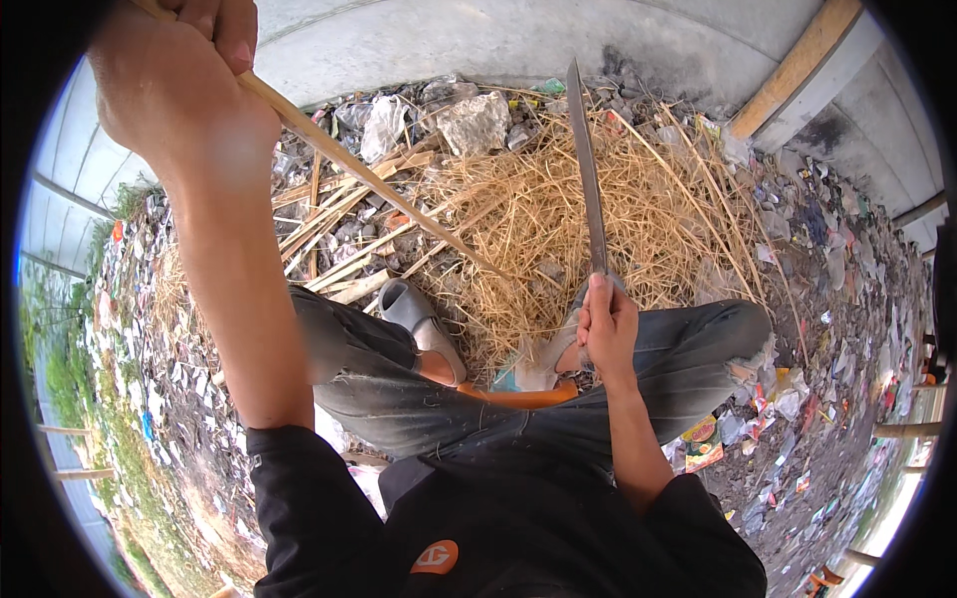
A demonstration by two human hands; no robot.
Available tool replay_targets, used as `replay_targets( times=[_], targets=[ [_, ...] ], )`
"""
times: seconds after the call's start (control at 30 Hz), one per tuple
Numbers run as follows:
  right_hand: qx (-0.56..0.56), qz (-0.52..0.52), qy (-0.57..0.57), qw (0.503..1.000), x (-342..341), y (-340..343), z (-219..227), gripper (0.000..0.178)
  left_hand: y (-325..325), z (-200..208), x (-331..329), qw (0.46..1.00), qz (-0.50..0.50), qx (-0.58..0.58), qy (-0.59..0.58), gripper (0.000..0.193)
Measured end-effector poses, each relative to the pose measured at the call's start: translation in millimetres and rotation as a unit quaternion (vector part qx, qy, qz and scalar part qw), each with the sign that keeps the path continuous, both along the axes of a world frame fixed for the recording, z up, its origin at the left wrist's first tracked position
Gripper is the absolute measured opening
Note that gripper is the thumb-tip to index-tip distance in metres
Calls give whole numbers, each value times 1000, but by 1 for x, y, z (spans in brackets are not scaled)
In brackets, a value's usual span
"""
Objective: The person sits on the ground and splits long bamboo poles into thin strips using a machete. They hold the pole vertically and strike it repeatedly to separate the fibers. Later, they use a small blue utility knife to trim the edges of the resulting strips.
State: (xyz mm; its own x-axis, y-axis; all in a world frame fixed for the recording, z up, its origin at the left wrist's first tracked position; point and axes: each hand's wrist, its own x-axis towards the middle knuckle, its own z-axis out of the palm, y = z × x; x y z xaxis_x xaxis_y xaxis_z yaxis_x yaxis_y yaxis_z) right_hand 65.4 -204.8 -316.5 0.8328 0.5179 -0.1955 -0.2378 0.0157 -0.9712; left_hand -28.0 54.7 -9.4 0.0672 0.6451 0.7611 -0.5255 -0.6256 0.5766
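My left hand (184, 95) is raised at the upper left, its fingers closed round one end of a long pale strip of split wood or bamboo (364, 174). The strip slants down to the right, its far tip over a heap of straw-like shavings (638, 214). On the right, by my knee, my right hand (610, 327) grips a machete (586, 169) with a long, narrow dark blade. The blade points away from me, above the shavings and apart from the strip. Its handle is mostly hidden by my fingers.
Several split strips (334, 224) lie left of the heap, near my grey shoe (409, 309). I sit low, knees apart, with an orange seat edge (518, 396) under me. Litter covers the ground around. A grey wall (478, 50) and a wooden post (797, 65) stand ahead.
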Motion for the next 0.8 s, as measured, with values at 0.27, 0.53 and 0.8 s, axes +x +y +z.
replay_targets(
  times=[0.27, 0.53, 0.8],
  targets=[
    [76, 1, -28, 997, -6, 8, 32, 36, 12, -6, 42, 992, -51, 13, -117, 33],
    [-283, 182, 148, 930, -60, -25, -106, 35, 74, -1, 14, 996, 64, -65, 11, 38],
    [-42, 89, -25, 995, -24, 6, -2, 39, 75, -37, 10, 985, 126, -110, -38, 44]
  ],
)
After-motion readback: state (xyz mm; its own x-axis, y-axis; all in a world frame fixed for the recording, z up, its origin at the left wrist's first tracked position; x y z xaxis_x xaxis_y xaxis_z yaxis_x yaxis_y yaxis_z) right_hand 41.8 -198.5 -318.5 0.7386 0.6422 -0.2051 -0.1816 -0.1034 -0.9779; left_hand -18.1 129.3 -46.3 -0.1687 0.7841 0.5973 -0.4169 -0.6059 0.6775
